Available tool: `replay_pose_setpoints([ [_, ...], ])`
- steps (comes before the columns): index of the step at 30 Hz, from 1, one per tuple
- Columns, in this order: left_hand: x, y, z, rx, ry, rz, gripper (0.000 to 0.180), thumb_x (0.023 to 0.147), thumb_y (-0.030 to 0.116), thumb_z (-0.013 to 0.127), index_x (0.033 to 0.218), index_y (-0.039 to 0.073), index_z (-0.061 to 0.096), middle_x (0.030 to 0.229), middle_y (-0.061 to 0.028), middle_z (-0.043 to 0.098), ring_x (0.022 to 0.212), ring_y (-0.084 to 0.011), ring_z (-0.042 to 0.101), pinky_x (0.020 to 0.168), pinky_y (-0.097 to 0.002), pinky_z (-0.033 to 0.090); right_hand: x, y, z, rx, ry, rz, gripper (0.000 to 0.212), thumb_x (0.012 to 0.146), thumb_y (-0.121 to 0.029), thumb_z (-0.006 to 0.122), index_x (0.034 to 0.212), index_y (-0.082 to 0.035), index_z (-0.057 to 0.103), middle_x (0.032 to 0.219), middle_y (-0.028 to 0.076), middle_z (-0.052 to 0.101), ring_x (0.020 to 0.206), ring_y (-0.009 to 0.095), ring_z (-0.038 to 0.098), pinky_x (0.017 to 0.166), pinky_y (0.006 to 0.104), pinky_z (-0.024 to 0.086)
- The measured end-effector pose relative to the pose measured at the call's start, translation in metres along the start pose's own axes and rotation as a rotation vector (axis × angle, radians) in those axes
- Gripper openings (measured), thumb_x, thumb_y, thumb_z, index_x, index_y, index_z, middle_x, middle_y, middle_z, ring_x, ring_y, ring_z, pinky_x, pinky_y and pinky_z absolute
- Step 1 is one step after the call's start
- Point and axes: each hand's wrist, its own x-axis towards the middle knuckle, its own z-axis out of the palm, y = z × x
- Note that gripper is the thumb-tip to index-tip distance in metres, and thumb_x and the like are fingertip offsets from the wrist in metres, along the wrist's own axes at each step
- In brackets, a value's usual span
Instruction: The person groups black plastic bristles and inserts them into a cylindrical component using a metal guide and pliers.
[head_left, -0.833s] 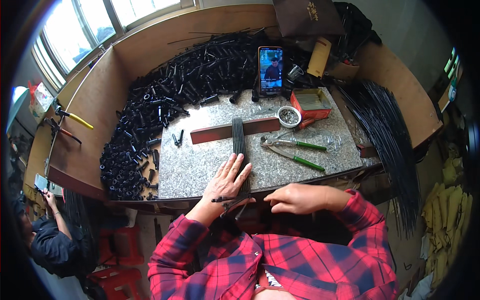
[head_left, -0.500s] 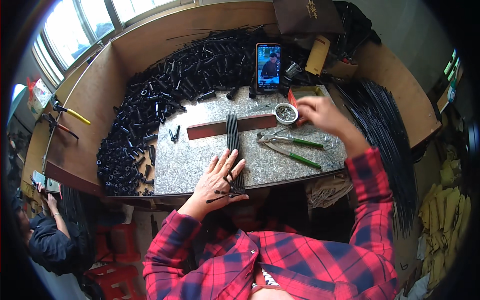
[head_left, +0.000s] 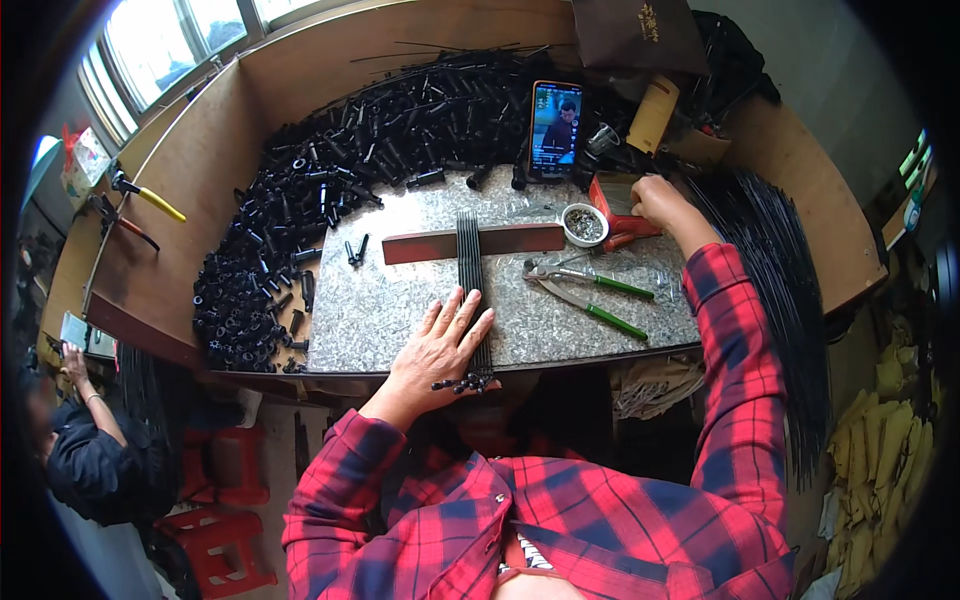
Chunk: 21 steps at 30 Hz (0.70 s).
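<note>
Counter [head_left: 380, 330] has black rods [head_left: 471, 265] center to 6 o'clock over dark red bar [head_left: 520, 241], red box [head_left: 604, 197] at 2, left hand [head_left: 440, 347] spread flat on rods (easing up could splay them), right hand [head_left: 657, 202] curled at box, can't tell contents.

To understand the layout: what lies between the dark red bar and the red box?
In the head view, a white bowl of small silvery bits lies between the dark red bar and red box.
</note>
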Motion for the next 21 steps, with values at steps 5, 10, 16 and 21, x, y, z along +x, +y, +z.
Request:
replay_pose_setpoints([
  [5, 0.000, 0.000, -0.001, 0.012, 0.012, 0.003, 0.094, 0.076, 0.068, 0.056, 0.143, 0.006, 0.031, 0.150, -0.0192, 0.024, 0.140, -0.0383, 0.018, 0.114, -0.0486, 0.017, 0.006, 0.009, 0.002, 0.050, -0.003, -0.047, 0.017, 0.067, -0.006, 0.069, 0.084, -0.004, 0.071, 0.089, 0.020, 0.067, 0.089, 0.036, 0.065, 0.079, 0.0413, 0.052],
  [10, -0.001, -0.002, -0.003, 0.050, -0.009, 0.025, 0.098, 0.074, 0.071, 0.055, 0.143, 0.007, 0.031, 0.150, -0.0169, 0.025, 0.141, -0.0374, 0.018, 0.114, -0.0505, 0.015, 0.000, 0.002, -0.003, -0.058, 0.010, -0.050, 0.015, 0.068, -0.011, 0.069, 0.080, -0.002, 0.068, 0.089, 0.021, 0.065, 0.091, 0.036, 0.062, 0.079, 0.0431, 0.051],
  [16, -0.002, -0.003, -0.002, 0.019, -0.008, 0.029, 0.097, 0.075, 0.072, 0.052, 0.143, 0.006, 0.032, 0.151, -0.0162, 0.025, 0.141, -0.0369, 0.017, 0.114, -0.0519, 0.014, -0.009, 0.006, -0.009, -0.190, 0.139, -0.055, 0.015, 0.074, -0.002, 0.058, 0.086, 0.000, 0.065, 0.093, 0.022, 0.064, 0.091, 0.039, 0.062, 0.080, 0.0446, 0.051],
  [21, -0.001, -0.004, 0.006, 0.113, 0.003, 0.028, 0.093, 0.078, 0.071, 0.050, 0.143, 0.007, 0.032, 0.150, -0.0161, 0.026, 0.141, -0.0366, 0.018, 0.113, -0.0529, 0.015, -0.015, -0.032, -0.023, -0.074, 0.329, -0.091, 0.018, 0.075, 0.002, 0.054, 0.093, 0.000, 0.055, 0.100, 0.021, 0.059, 0.098, 0.039, 0.057, 0.082, 0.0440, 0.048],
])
